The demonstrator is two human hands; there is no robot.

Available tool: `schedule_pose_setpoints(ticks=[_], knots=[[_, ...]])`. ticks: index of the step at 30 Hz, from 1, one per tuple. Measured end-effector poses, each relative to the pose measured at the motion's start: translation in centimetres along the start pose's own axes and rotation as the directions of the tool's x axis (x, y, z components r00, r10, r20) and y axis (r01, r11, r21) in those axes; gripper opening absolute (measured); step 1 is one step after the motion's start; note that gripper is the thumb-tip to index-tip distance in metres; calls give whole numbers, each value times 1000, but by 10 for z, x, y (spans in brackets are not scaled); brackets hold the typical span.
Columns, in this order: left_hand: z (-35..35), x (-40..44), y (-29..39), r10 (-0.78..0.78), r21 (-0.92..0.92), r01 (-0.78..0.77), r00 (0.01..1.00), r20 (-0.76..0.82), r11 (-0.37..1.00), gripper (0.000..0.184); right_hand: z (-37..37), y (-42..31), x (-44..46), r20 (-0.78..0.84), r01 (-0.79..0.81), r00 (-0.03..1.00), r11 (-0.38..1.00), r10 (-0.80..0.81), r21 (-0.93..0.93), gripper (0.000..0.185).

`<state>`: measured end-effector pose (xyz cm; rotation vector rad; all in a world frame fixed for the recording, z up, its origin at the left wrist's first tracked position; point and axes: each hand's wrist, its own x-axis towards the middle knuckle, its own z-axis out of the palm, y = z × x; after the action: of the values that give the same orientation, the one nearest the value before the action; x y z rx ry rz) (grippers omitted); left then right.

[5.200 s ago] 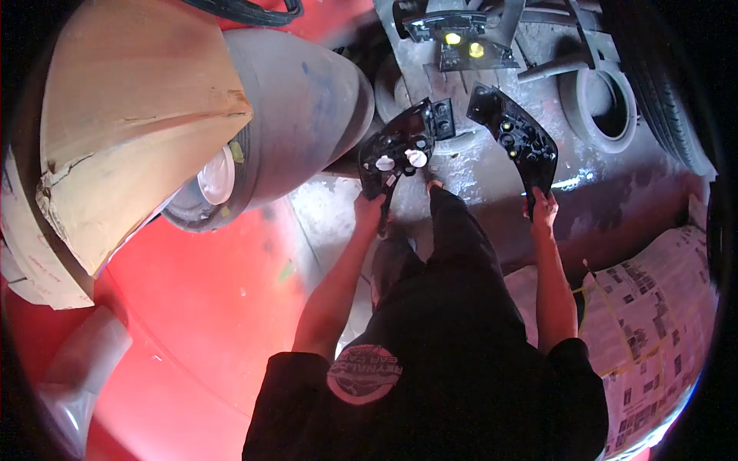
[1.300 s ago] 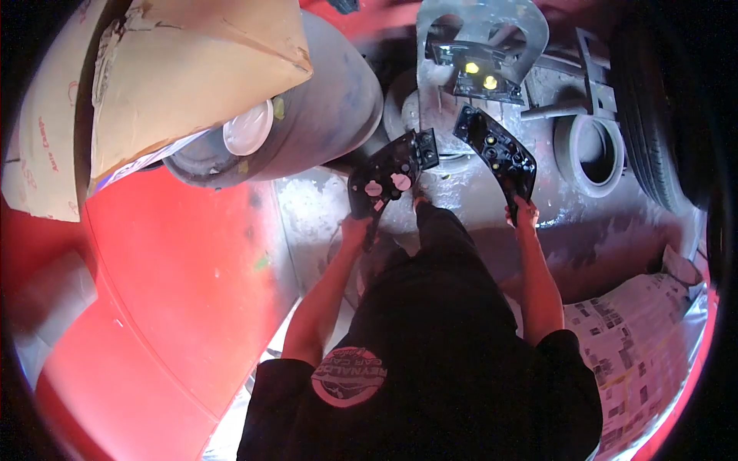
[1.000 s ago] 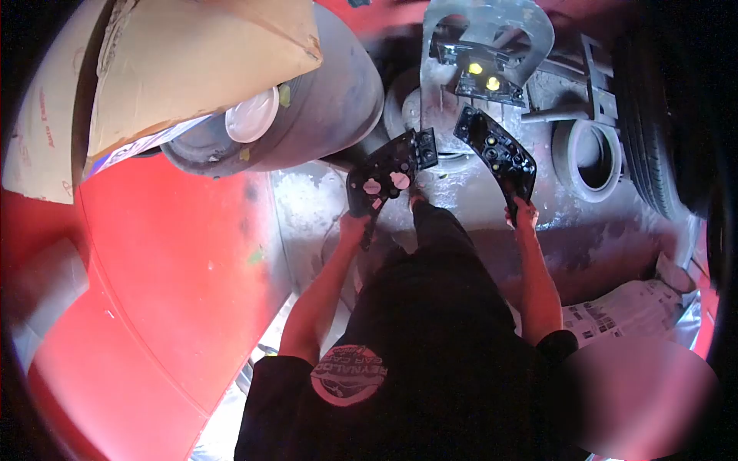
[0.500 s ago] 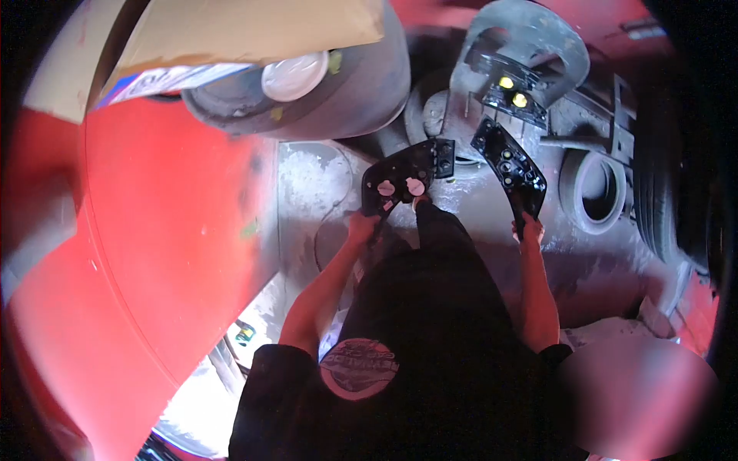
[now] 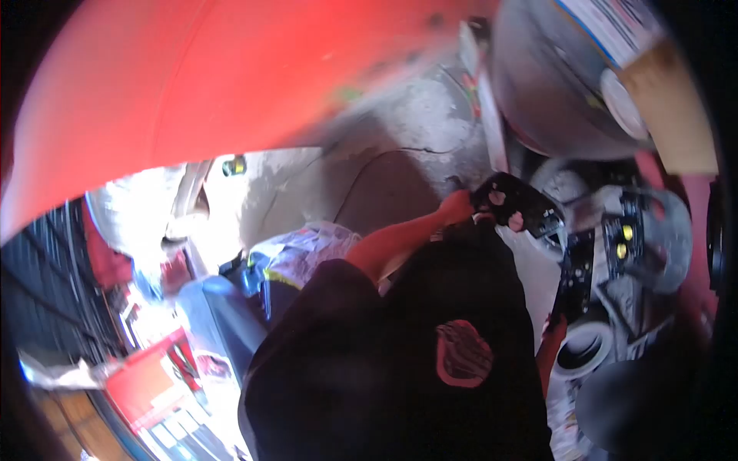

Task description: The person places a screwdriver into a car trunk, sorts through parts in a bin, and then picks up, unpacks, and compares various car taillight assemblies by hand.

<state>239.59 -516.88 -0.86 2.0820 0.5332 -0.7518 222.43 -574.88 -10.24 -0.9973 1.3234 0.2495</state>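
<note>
Presently, blk. shirt point(image 5: 346, 369) nearest. L hand point(image 5: 455, 206) clamped on near end of capped blk. part point(image 5: 530, 198), held out in front, approx. centre-rt. R hand point(image 5: 555, 328), well apart from L, gripping lower end of second blk. part point(image 5: 576, 270); finger detail unclear. Tyre point(image 5: 588, 326) near R hand. Beyond: blk. unit point(image 5: 614, 240) w/ yellow spots, on grey stand point(image 5: 673, 240). Farther: grey drum point(image 5: 542, 73), upper rt.; red panel point(image 5: 231, 77), upper lt.
</note>
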Motion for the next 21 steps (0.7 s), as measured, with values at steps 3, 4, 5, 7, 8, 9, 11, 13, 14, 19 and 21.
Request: schedule_pose_setpoints(ticks=[3,4,5,7,8,9,11,13,14,19,21], knots=[[-7,-8,-15,-120,-132,121,993,20,984,41,2,-22,-37,318,374,923,696,-216,-613,23],[1,-4,-31,-83,-76,80,996,-31,994,47,20,-33,-65,383,445,895,478,-227,-757,22],[8,0,-50,-46,-13,46,996,-76,999,53,51,-48,-107,446,496,864,243,-236,-833,22],[-8,-21,-53,-101,-50,96,990,-103,994,61,86,-59,-133,412,450,889,209,-201,-868,21],[-14,-28,-53,-119,-67,112,987,-112,991,65,100,-61,-138,375,410,910,255,-175,-876,21],[-9,-28,-63,-121,-82,111,985,-122,990,67,114,-62,-138,308,336,942,379,-132,-862,21],[-9,-35,-95,-143,-127,123,976,-166,984,72,147,-68,-141,236,240,969,514,-74,-824,21],[-18,-51,-102,-193,-162,166,967,-164,973,46,164,-73,-143,226,222,972,521,-55,-824,20],[-22,-57,-104,-210,-177,181,965,-158,967,37,171,-76,-145,224,216,973,521,-49,-826,20],[-29,-74,-118,-317,-263,259,925,-209,929,35,191,-84,-152,225,216,973,496,-43,-841,19],[-29,-73,-122,-345,-275,280,910,-228,920,34,197,-86,-154,225,218,973,485,-44,-847,19]])
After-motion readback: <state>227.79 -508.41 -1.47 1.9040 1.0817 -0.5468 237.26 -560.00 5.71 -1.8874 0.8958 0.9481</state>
